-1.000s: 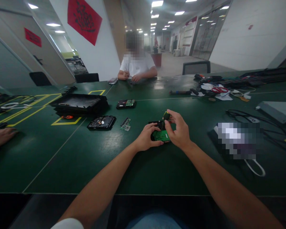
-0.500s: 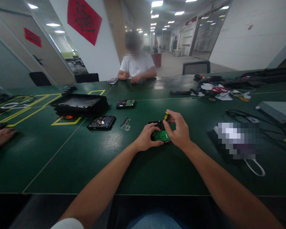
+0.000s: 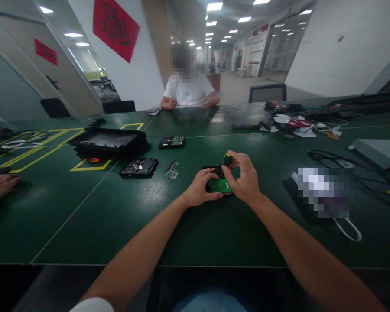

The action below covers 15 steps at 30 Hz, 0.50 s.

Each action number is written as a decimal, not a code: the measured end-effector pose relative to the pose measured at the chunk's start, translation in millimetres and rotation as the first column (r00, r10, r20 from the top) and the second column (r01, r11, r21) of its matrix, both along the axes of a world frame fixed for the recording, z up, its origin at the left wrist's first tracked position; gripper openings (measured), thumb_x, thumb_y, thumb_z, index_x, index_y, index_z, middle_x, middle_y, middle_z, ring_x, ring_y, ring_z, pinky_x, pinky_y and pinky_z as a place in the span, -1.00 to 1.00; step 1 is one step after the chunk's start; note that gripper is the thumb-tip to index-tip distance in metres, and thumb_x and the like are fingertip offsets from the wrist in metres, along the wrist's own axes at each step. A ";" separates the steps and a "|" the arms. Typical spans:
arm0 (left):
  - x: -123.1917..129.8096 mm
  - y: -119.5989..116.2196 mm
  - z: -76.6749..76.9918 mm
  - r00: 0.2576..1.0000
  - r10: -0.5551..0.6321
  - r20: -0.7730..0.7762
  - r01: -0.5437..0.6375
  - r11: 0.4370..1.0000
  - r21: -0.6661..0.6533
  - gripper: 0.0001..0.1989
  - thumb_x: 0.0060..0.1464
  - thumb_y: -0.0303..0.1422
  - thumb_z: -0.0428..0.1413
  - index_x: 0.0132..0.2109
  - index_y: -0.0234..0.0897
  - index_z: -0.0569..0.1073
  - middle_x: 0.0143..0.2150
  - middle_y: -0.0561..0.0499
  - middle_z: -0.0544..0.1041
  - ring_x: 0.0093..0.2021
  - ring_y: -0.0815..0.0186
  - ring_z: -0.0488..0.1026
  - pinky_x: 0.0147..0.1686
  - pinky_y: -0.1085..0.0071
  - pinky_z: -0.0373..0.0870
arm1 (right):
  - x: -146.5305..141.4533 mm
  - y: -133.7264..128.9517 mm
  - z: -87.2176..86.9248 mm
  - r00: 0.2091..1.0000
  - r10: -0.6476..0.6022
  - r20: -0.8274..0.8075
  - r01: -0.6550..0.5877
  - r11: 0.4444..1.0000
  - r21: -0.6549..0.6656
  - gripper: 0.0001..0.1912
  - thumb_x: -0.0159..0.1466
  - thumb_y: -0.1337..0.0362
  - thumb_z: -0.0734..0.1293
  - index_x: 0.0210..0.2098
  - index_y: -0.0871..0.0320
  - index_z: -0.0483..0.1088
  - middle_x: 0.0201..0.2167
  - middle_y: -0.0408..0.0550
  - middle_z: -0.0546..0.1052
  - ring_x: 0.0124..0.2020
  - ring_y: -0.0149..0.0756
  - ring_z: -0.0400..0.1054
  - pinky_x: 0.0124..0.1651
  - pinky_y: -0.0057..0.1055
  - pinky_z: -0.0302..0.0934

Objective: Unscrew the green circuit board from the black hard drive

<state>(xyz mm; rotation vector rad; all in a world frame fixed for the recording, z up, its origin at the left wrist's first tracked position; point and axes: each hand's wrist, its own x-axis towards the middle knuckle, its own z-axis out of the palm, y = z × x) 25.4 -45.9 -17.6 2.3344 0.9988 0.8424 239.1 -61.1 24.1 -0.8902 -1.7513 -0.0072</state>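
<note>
A hard drive with a green circuit board lies on the dark green table, board side up. My left hand grips its left side, thumb at the near edge and fingers over the far part. Between the thumb and fingers of my right hand is a small screwdriver with a yellow and dark handle, upright over the drive's right part. Its tip is hidden by the hand. To the left lie a loose circuit board, a black drive and another drive with a partly green underside.
A black tray stands at the left, an orange item before it. Cables and a pixelated object lie right, near a grey metal box. A person sits opposite; another person's hand rests far left.
The screwdriver handle has turned in my right hand, showing less yellow. My left hand and the drive stay put. The person opposite has moved their hands apart.
</note>
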 end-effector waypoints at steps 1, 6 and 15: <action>0.1 -0.2 0.5 1.000 0.002 -0.001 -0.002 1.000 0.000 -0.33 -0.06 -0.14 0.47 0.18 -0.17 0.49 0.41 -0.23 0.32 0.46 -0.10 0.18 0.43 -0.12 0.14 | -0.1 -0.1 0.1 1.000 0.005 0.000 -0.005 1.000 -0.002 -0.46 0.42 0.25 0.34 0.36 -0.09 0.23 0.17 0.07 0.46 0.07 -0.04 0.48 0.02 -0.01 0.56; 0.2 -1.4 2.0 1.000 0.000 0.003 0.000 1.000 0.005 -0.34 -0.05 -0.15 0.46 0.18 -0.20 0.49 0.40 -0.25 0.32 0.46 -0.08 0.19 0.43 -0.10 0.14 | -0.7 -0.3 -0.2 1.000 -0.009 -0.006 0.009 1.000 -0.012 -0.46 0.43 0.26 0.32 0.37 -0.10 0.22 0.16 0.07 0.47 0.04 -0.05 0.49 0.02 0.01 0.55; 0.6 -2.4 3.2 1.000 0.003 0.014 -0.003 1.000 -0.014 -0.33 -0.07 -0.17 0.47 0.18 -0.15 0.49 0.41 -0.24 0.32 0.46 -0.10 0.18 0.43 -0.14 0.13 | -1.1 -0.1 -1.1 0.999 0.000 -0.043 -0.002 0.999 -0.040 -0.46 0.42 0.26 0.33 0.35 -0.06 0.21 0.16 0.09 0.46 -0.06 -0.11 0.52 -0.02 -0.03 0.54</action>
